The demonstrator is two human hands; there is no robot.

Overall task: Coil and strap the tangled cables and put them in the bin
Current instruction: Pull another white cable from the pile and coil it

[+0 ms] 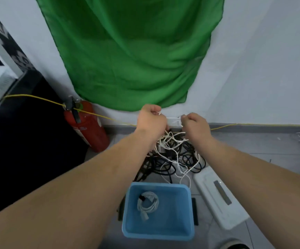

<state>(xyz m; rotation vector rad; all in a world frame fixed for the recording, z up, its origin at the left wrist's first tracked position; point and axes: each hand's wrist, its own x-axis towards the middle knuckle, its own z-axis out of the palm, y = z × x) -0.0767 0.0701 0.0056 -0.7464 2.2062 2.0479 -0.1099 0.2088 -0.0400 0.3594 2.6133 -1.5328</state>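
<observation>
While a white cable is pinched between the curled left hand and right hand mid-frame, the tangled cables are heaped below, above the blue bin; writing on the extinguisher is blurred.

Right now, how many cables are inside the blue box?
1. The coiled white cable lies in the blue bin, toward its left side. The bin's whole bottom shows, so none seems hidden.
</observation>
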